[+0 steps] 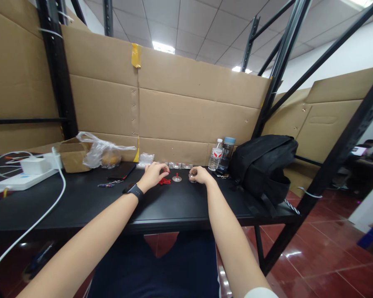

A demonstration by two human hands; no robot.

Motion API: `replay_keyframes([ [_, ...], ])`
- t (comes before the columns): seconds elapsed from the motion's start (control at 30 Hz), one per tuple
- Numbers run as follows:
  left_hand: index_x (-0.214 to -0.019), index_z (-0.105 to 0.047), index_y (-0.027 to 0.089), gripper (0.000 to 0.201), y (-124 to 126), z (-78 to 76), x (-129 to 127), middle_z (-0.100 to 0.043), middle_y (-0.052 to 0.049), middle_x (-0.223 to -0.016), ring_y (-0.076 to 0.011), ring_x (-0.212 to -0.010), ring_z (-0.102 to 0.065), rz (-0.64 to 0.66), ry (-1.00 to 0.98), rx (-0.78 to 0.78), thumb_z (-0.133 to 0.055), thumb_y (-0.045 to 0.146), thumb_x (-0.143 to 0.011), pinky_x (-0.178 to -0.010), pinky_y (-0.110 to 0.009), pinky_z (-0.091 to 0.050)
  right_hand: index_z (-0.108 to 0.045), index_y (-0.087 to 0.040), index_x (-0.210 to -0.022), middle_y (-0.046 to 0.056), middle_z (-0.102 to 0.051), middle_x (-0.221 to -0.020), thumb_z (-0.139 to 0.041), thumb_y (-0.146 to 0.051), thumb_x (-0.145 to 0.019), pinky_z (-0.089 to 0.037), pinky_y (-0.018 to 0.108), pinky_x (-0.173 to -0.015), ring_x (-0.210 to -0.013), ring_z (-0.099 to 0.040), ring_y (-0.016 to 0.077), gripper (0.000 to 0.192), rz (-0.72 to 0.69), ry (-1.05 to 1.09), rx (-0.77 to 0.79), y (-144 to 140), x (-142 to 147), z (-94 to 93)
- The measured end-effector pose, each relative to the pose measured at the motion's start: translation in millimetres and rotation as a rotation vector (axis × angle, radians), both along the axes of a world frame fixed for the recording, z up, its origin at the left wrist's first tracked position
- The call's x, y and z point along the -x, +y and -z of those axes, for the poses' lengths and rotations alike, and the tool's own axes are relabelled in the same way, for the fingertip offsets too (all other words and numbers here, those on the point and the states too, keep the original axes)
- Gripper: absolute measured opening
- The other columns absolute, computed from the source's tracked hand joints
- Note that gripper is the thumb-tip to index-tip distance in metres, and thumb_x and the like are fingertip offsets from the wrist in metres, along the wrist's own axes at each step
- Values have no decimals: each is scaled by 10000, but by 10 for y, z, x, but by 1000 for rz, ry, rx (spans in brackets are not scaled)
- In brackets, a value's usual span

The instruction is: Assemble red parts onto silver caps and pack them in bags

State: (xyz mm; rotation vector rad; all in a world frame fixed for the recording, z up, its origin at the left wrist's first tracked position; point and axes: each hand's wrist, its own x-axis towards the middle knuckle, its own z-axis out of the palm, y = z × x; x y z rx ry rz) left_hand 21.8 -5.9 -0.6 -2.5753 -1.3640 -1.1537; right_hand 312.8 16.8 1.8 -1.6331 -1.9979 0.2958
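My right hand [200,174] is closed on a small clear suction cup [192,178] at the tabletop, its fingertips around the cup. To its left a second clear piece, a suction cup with a red upright part [177,178], stands on the black table. My left hand [153,175], wearing a dark watch, hovers with curved fingers and thumb apart, and nothing shows between them. Just beneath its fingertips lies a small heap of red pieces [165,181], partly covered by the hand; their exact kind is too small to make out.
Small clear packets [175,165] line the back by the cardboard wall [180,120]. A water bottle [216,155], a blue-lidded bottle [226,154] and a black backpack [262,165] stand right. Left are a plastic bag [101,151], a dark phone-like slab [123,171] and a power strip [26,179].
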Motion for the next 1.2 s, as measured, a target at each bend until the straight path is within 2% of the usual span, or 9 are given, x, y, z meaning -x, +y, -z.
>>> replay_keyframes([
  [0.17, -958, -786, 309, 120, -22, -21, -3, -779, -29, -1046, -295, -1107, -607, -87, -56, 13, -705, 353, -882, -956, -441, -357, -717, -190, -1040, 43, -742, -1023, -837, -218, -681, -542, 285, -742, -739, -664, 142, 380, -248, 333, -135, -60, 197, -64],
  [0.3, -905, -804, 304, 134, -29, -32, -8, -765, -41, -1054, -301, -1129, -587, -117, -119, 0, -691, 375, -895, -958, -452, -354, -700, -196, -1054, 42, -738, -1045, -836, -283, -684, -544, 307, -829, -848, -681, 165, 403, -425, 480, -244, -149, 489, -115],
  [0.37, -908, -805, 296, 147, -20, -34, -17, -739, -46, -1111, -300, -1150, -570, -113, -149, -12, -686, 380, -898, -960, -462, -360, -688, -201, -1055, 50, -733, -1071, -844, -313, -673, -547, 287, -786, -887, -690, 177, 428, -465, 557, -246, -190, 644, -112],
  [0.53, -895, -804, 263, 176, 41, -6, -38, -661, -61, -1185, -297, -1173, -522, -88, -198, -35, -682, 388, -880, -994, -488, -386, -673, -202, -1044, 70, -746, -1047, -862, -357, -645, -527, 243, -647, -945, -716, 214, 468, -503, 643, -188, -260, 910, -64],
  [0.83, -882, -795, 249, 154, 80, 25, -42, -640, -54, -1139, -271, -1139, -509, -33, -226, -33, -680, 352, -875, -1048, -481, -392, -646, -198, -846, 69, -754, -996, -909, -468, -578, -559, 279, -718, -892, -726, 218, 462, -438, 688, -166, -228, 948, 0],
  [0.93, -883, -798, 260, 137, 67, 19, -50, -633, -52, -1135, -275, -1161, -495, -29, -216, -49, -686, 337, -883, -1051, -481, -380, -672, -189, -849, 52, -745, -907, -875, -520, -643, -561, 284, -727, -823, -713, 199, 440, -441, 675, -135, -193, 922, 18],
  [1.03, -883, -801, 258, 124, 53, 12, -57, -635, -51, -1128, -273, -1152, -496, -59, -218, -70, -701, 332, -880, -1041, -477, -373, -712, -176, -854, 63, -717, -939, -724, -575, -816, -553, 271, -692, -811, -687, 181, 401, -438, 618, -114, -148, 865, 12],
  [1.1, -874, -801, 260, 115, 37, 4, -63, -640, -49, -1117, -273, -1144, -500, -72, -204, -75, -707, 326, -876, -1018, -472, -377, -730, -176, -838, 69, -694, -998, -675, -535, -873, -553, 275, -738, -854, -671, 174, 364, -438, 542, -147, -120, 826, 8],
  [1.2, -872, -802, 268, 116, -1, -8, -76, -645, -51, -1115, -277, -1144, -503, -59, -167, -89, -704, 330, -878, -982, -465, -383, -736, -183, -817, 61, -675, -1009, -706, -385, -871, -536, 300, -870, -929, -652, 175, 212, -458, 435, -211, -97, 794, 13],
])
